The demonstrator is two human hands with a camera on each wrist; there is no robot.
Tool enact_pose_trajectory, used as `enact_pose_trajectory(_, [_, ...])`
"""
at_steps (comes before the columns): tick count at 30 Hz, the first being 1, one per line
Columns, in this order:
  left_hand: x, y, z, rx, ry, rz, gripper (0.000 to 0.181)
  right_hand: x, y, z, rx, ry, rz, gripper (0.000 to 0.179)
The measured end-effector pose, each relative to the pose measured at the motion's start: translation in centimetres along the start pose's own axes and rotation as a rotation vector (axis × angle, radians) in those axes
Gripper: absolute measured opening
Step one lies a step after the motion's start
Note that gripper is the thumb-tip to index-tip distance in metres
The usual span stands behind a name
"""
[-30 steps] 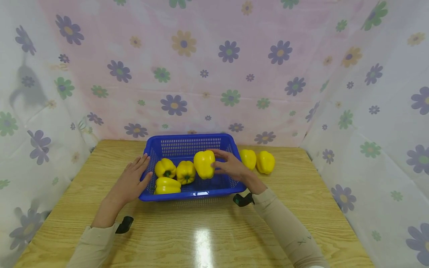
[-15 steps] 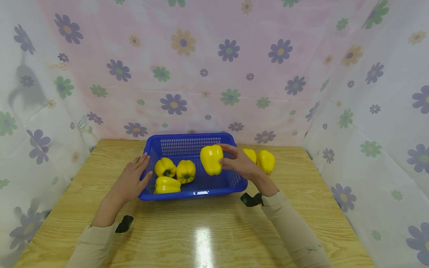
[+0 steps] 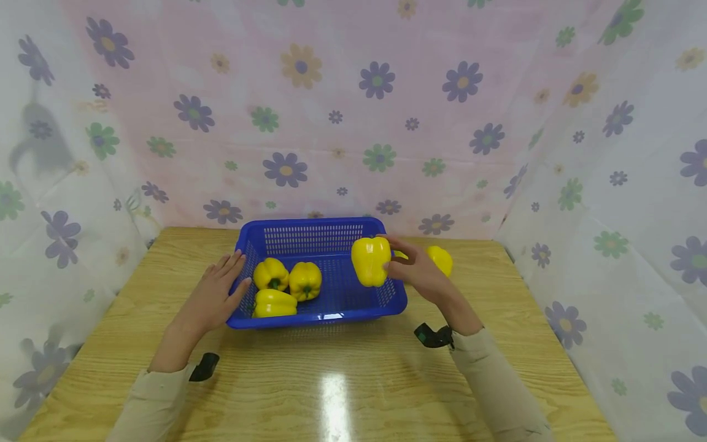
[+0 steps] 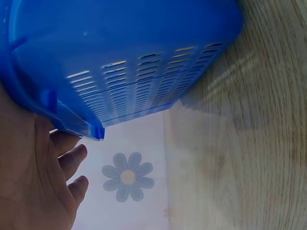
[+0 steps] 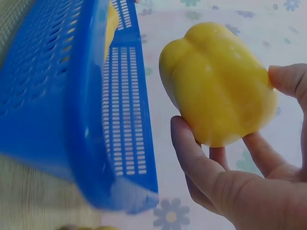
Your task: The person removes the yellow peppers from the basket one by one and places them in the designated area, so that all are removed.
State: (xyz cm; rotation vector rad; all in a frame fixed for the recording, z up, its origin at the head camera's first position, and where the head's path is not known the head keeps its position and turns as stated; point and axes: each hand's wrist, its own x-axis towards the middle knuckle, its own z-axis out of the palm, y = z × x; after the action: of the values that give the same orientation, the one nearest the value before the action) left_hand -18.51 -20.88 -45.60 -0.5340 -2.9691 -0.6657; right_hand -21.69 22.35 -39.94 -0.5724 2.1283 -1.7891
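Note:
My right hand (image 3: 422, 270) grips a yellow bell pepper (image 3: 370, 262) above the right end of a blue plastic basket (image 3: 317, 318). In the right wrist view thumb and fingers are around the bell pepper (image 5: 218, 84), which is beside and apart from the basket's rim (image 5: 86, 96). My left hand (image 3: 212, 291) rests on the basket's left rim with its fingers fairly straight. The left wrist view has that hand (image 4: 33, 177) against the rim, partly cut off by the frame. Three yellow bell peppers, one of them a lying pepper (image 3: 275, 303), are in the basket's left half.
Right of the basket, a yellow bell pepper (image 3: 440, 260) sits on the wooden table (image 3: 276, 387), partly behind my right hand. Another beside it is almost wholly hidden. Flower-patterned cloth (image 3: 342, 92) encloses the table at the back and both sides.
My right hand has moved to the right, carrying the bell pepper from over the basket's middle to above its right rim. The left hand and the basket stay where they were.

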Motion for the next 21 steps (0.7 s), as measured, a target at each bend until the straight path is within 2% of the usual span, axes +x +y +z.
enact_pose_trajectory(6, [0.1,-0.1,-0.1,-0.001,-0.003,-0.004,0.066,-1.2,0.7,-1.4,0.029,0.028,-0.028,0.066])
enact_pose_trajectory(15, [0.2,0.0,-0.4,0.009,-0.010,0.001,0.065,-3.0,1.5,-3.0,0.011,0.089,-0.052,0.061])
enact_pose_trajectory(21, [0.3,-0.1,-0.5,0.000,-0.020,0.006,0.065,-4.1,2.1,-3.8,-0.014,0.151,-0.036,0.062])
